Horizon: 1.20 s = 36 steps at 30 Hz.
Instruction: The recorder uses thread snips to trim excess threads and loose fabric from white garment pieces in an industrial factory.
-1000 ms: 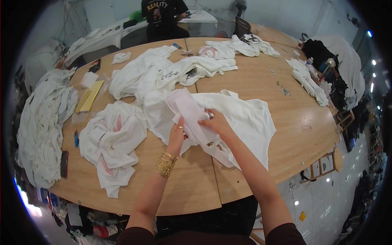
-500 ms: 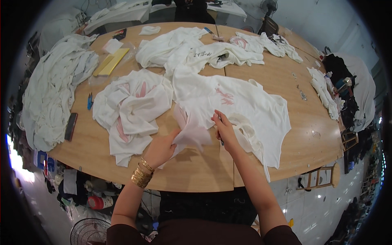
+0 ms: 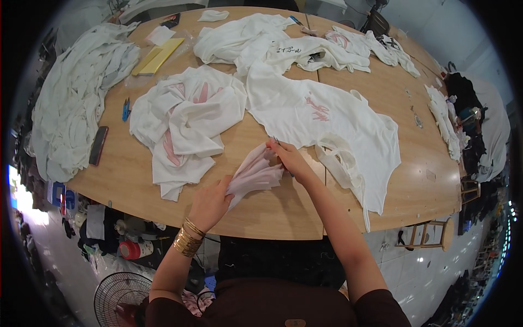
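Between my hands, over the near edge of the table, a thin, sheer pale pink piece of cloth [image 3: 255, 171] is stretched out with loose folds. My left hand [image 3: 213, 199], gold bangles on its wrist, pinches the near-left end. At the far-right end my right hand [image 3: 290, 159] is closed, its fingertips at the cloth's edge. It also holds a slim dark tool, mostly hidden by the fingers. Just beyond lies a white sleeveless garment [image 3: 357, 131] with pink stitched lettering. Left of it sits a crumpled white garment [image 3: 199, 122] with pink patches.
A big heap of white cloth [image 3: 76, 103] covers the table's left end. Nearby lie blue thread snips [image 3: 126, 109], a dark flat block [image 3: 98, 146] and a yellow folder [image 3: 159, 56]. More white garments [image 3: 239, 41] lie at the back. A wooden stool [image 3: 427, 235] stands right of the table.
My right hand has come to the cloth's far end, and the cloth is now stretched between both hands, clear of the white garment. The view has tipped down slightly.
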Tool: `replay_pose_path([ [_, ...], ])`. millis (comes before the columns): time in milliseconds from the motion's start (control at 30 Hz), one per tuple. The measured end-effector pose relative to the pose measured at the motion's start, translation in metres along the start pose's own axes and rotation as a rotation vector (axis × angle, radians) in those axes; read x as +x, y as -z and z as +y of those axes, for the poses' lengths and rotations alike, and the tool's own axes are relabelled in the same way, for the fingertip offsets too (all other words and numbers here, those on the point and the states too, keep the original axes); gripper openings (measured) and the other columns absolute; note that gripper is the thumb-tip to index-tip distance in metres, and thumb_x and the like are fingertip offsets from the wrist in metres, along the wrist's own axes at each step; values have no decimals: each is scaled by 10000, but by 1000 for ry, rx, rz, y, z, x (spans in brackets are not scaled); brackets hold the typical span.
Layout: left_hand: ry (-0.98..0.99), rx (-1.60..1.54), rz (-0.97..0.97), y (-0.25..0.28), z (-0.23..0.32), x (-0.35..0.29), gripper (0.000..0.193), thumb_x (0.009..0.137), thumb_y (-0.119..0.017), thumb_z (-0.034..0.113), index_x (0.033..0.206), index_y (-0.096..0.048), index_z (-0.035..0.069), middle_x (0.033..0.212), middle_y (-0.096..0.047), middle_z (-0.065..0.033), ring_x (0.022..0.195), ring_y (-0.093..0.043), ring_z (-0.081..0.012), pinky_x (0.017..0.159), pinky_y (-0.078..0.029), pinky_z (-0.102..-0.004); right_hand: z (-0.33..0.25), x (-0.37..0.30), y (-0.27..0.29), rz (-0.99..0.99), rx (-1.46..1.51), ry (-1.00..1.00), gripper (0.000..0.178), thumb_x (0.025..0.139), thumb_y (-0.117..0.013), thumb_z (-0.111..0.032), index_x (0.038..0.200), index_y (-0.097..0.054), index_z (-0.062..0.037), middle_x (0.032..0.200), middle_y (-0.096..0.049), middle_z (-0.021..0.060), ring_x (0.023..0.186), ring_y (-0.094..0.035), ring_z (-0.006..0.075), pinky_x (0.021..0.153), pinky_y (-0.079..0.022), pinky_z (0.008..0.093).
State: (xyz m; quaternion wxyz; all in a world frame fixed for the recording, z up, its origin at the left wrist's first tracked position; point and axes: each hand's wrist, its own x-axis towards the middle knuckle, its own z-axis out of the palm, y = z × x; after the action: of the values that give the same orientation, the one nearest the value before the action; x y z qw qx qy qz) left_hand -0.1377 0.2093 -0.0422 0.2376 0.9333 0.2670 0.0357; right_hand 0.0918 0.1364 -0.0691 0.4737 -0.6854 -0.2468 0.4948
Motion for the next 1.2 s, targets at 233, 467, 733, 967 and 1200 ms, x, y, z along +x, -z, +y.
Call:
replay_pose_path([
  [233,-25,37,-11,-4,13,16,345,765,-629,156,1052,-466,57,853,-613,-144,748,-607,-330,604,-471,-421,24,-16,-8,38,-31,166,390,937,-420,-404,1118,-593,-105,789,-549,-43,584,-394,34,486,-307,199],
  [467,-67,7,63,-30,30,39,363,768,-621,151,1080,-449,79,854,-610,-138,791,-598,-325,615,-457,-425,30,-30,-10,155,118,246,453,948,-390,-415,1255,-491,-97,1075,-561,20,688,-443,39,547,-354,198],
  [733,-140,-85,-77,-29,38,54,329,775,-635,154,1060,-518,43,852,-639,-135,782,-627,-279,614,-478,-375,42,-41,17,268,-230,555,483,956,-365,-412,1291,-446,-74,1162,-545,34,675,-455,39,610,-383,176],
  [967,308,-1541,-233,-13,57,44,298,849,-616,167,1090,-547,7,927,-635,-43,814,-606,-144,729,-495,-289,17,-86,50,92,451,111,388,944,-421,-242,1255,-462,-16,1026,-603,60,477,-315,2,407,-265,167],
  [1200,311,-1694,19,-62,71,37,344,875,-555,115,1194,-467,18,1103,-577,-75,1004,-561,-194,866,-470,-335,34,-106,-10,219,11,219,478,834,-616,-231,1205,-480,39,993,-621,114,731,-555,110,619,-435,252],
])
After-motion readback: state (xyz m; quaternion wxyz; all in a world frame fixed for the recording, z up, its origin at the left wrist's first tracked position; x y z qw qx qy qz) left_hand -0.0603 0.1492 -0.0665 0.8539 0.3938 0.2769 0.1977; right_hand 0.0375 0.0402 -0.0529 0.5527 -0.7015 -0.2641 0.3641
